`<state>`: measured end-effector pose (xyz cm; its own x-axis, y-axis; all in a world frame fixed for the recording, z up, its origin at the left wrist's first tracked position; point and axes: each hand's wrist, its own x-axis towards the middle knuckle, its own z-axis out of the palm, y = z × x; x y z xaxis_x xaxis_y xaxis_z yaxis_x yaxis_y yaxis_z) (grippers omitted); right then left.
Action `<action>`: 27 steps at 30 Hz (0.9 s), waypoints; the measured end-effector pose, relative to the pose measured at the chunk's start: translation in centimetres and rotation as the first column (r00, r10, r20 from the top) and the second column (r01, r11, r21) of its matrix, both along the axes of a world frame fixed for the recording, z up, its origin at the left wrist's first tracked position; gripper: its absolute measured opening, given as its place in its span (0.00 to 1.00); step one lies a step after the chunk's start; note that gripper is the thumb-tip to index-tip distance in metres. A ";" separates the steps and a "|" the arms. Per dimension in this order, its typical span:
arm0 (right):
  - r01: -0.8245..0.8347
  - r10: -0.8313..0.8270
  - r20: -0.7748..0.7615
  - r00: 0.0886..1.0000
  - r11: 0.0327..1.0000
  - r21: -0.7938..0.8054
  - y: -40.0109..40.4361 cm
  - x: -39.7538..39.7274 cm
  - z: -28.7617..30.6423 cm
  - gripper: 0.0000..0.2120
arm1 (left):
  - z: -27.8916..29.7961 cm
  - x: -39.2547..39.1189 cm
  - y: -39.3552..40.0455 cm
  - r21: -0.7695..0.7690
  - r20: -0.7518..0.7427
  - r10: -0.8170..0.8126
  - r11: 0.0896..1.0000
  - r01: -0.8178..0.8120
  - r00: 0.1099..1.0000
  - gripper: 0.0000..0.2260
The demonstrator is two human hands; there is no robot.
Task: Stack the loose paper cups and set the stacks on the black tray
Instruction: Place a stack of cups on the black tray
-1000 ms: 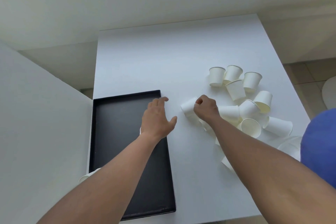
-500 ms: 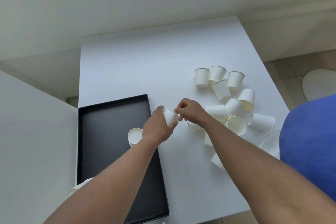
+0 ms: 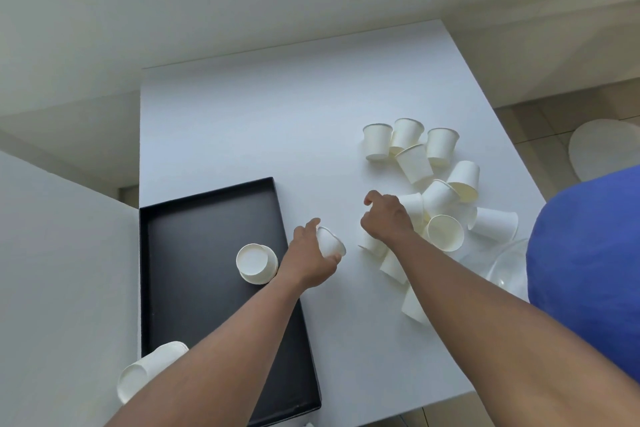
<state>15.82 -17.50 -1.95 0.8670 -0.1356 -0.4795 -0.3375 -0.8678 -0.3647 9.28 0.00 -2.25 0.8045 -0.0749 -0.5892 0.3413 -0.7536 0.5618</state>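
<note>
Left hand [image 3: 311, 255] wraps around one paper cup [image 3: 330, 242], held sideways just off the right edge of the black tray [image 3: 194, 218]. Right hand [image 3: 384, 215] is curled, knuckles up, at the near-left edge of the loose cup pile [image 3: 440, 184]; fingers point down among the cups, can't tell if they grip one. Cups right of that hand lie mixed, some upright, some tipped, several touching. Left of the left hand, a short stack [image 3: 257, 263] sits upside down on the tray; another stack [image 3: 149, 371] lies on its side at the tray's near-left corner, beneath the left forearm, partly over the rim. Most cups still loose, so likely early on. Risks: the right wrist could knock tipped cups off the table [image 3: 242, 121] edge, close behind the pile; a crooked push could crease a thin rim; the left forearm could brush the lying stack off the tray.
</note>
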 end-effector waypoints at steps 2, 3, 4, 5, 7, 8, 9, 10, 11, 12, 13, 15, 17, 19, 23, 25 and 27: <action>0.027 -0.027 -0.006 1.000 0.999 0.032 0.0 0.1 0.2 0.17 | -0.4 -0.5 0.1 -0.018 -0.030 -0.013 1.000 0.012 0.999 0.38; 0.047 -0.047 -0.003 0.999 0.998 0.051 0.1 0.2 0.3 0.15 | -0.5 -0.7 0.1 -0.025 -0.040 -0.019 1.000 0.018 0.999 0.39; 0.066 -0.067 0.003 0.998 0.995 0.071 0.1 0.3 0.4 0.14 | -0.6 -0.8 0.1 -0.031 -0.048 -0.021 0.999 0.020 0.999 0.39; 0.084 -0.085 0.010 0.996 0.992 0.093 0.2 0.4 0.6 0.14 | -0.6 -1.0 0.2 -0.039 -0.055 -0.020 0.999 0.018 0.998 0.39; 0.133 -0.138 0.021 0.990 0.977 0.166 0.4 0.6 0.9 0.13 | -0.7 -1.1 0.2 -0.064 -0.066 -0.010 0.998 0.005 0.998 0.40; 0.174 -0.182 0.018 0.983 0.960 0.219 0.5 0.7 1.1 0.12 | -0.7 -1.1 0.2 -0.079 -0.070 -0.002 0.997 -0.004 0.998 0.41; 0.223 -0.233 0.005 0.972 0.934 0.278 0.7 0.8 1.2 0.11 | -0.7 -1.1 0.2 -0.092 -0.071 0.007 0.996 -0.013 0.997 0.41; 0.270 -0.282 -0.014 0.959 0.903 0.334 0.9 0.9 1.4 0.11 | -0.7 -1.1 0.3 -0.105 -0.071 0.018 0.994 -0.026 0.997 0.42; 0.309 -0.320 -0.038 0.947 0.870 0.384 1.1 0.9 1.6 0.10 | -0.7 -1.1 0.3 -0.117 -0.071 0.030 0.992 -0.038 0.997 0.43; 0.335 -0.340 -0.066 0.938 0.841 0.424 1.4 0.8 1.8 0.10 | -0.7 -1.1 0.4 -0.126 -0.068 0.041 0.991 -0.050 0.997 0.44; 0.345 -0.341 -0.094 0.935 0.822 0.453 1.6 0.7 2.0 0.10 | -0.6 -1.1 0.4 -0.131 -0.060 0.048 0.990 -0.055 0.997 0.45; 0.328 -0.295 -0.145 0.944 0.811 0.485 1.9 0.2 2.3 0.09 | -0.5 -1.1 0.4 -0.127 -0.038 0.052 0.990 -0.056 0.998 0.45; 0.291 -0.218 -0.199 0.955 0.810 0.509 2.0 -0.3 2.6 0.08 | -0.3 -1.0 0.4 -0.123 -0.016 0.037 0.992 -0.039 0.999 0.46; 0.255 -0.137 -0.249 0.959 0.801 0.542 2.0 -0.8 2.7 0.07 | -0.2 -0.9 0.4 -0.111 0.004 0.001 0.994 0.000 1.000 0.45; 0.236 -0.062 -0.301 0.952 0.776 0.585 1.4 -1.7 2.7 0.04 | -0.3 -0.9 0.1 -0.066 0.035 -0.066 0.995 0.068 0.997 0.38; 0.217 -0.072 -0.263 0.962 0.786 0.579 1.1 -2.1 2.4 0.04 | -0.1 -1.0 -0.2 -0.040 0.040 -0.064 0.997 0.066 0.997 0.33; 0.232 -0.212 -0.099 0.972 0.815 0.530 0.7 -2.5 1.8 0.04 | 0.0 -1.1 -0.4 -0.031 0.047 -0.051 0.998 0.053 0.998 0.31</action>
